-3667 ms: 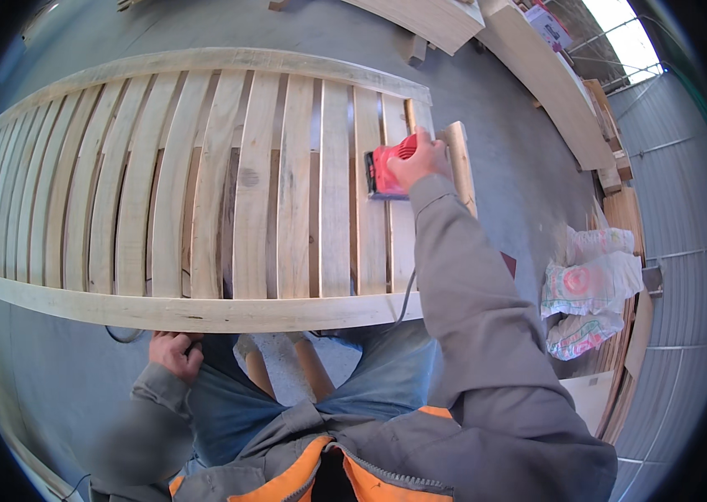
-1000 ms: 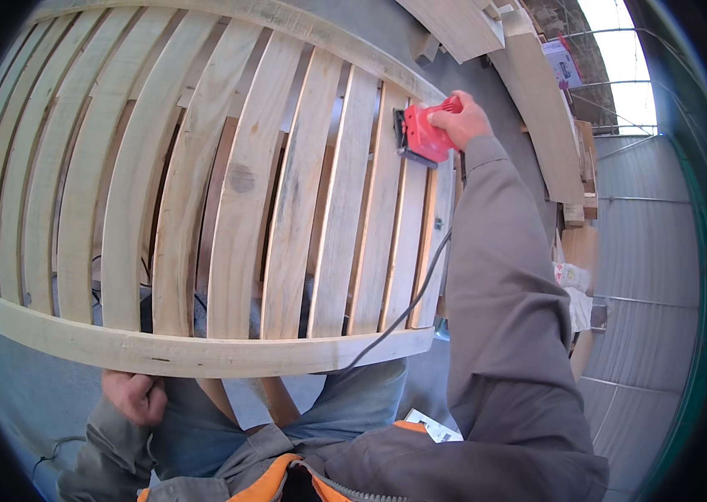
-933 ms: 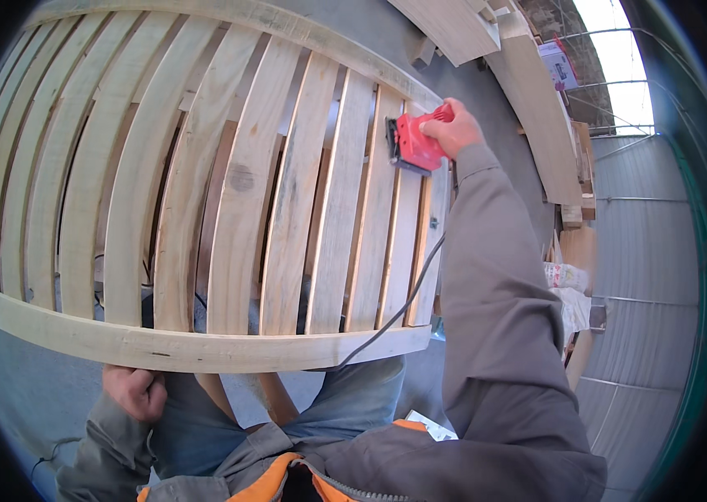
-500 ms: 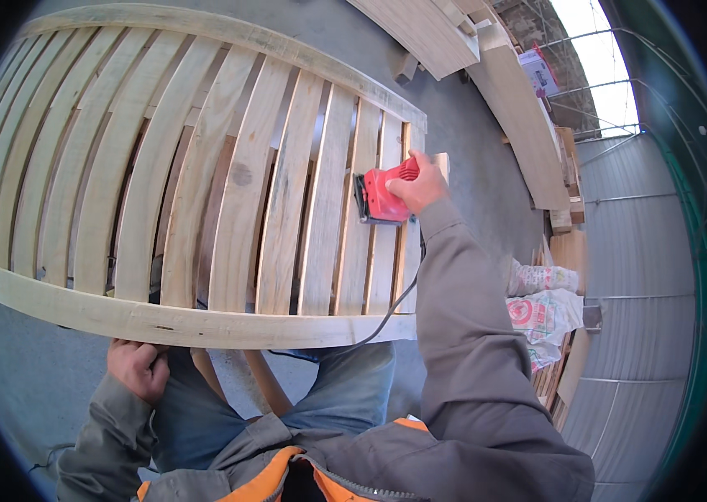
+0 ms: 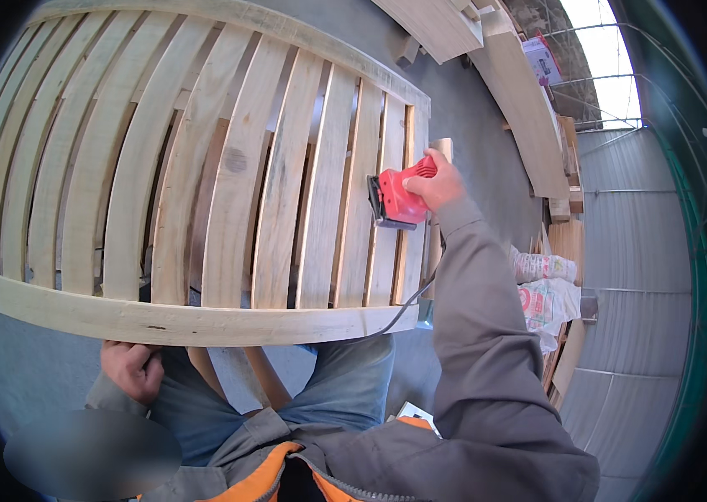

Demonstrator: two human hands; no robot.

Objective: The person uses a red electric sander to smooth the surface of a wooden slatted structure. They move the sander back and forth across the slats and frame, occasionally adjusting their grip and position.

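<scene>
My right hand is closed around a red electric sander. The sander rests near the right end of a slatted wooden frame, its dark base over the last slats and the end rail. From the tool a dark cord curves down across the near rail. My left hand is at the outer side of the near rail, left of my legs. Its fingers curl up under that rail and their tips are hidden.
Long wooden boards lie beyond the frame to the right. White sacks rest on stacked timber near a corrugated metal wall. A short wood block sits on the grey floor. Gaps run between the slats.
The sander has shifted slightly right, toward the frame's end rail, with my right hand still around it. My left hand stays at the near rail. A blurred patch now covers my left forearm.
</scene>
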